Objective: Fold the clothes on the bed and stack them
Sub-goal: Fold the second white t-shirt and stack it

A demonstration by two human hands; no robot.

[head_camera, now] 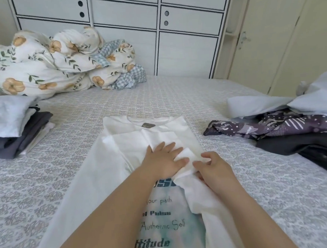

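A white T-shirt [155,134] with blue print and lettering lies lengthwise on the bed, collar away from me, its sides partly folded inward. My left hand [164,160] presses flat on the folded sleeve area in the middle of the shirt, fingers spread. Just to its right, my right hand [210,166] pinches the edge of the folded-in right side of the shirt. A stack of folded clothes [10,125], pale blue on top of dark grey, sits at the left. Unfolded clothes [287,128], purple patterned, dark and pale blue, lie in a heap at the right.
A crumpled floral duvet [53,61] is bunched at the head of the bed, far left. The patterned grey bedspread [157,97] stretches between shirt and duvet. White drawers and cabinets [132,19] stand behind the bed, a cream door [269,39] at the right.
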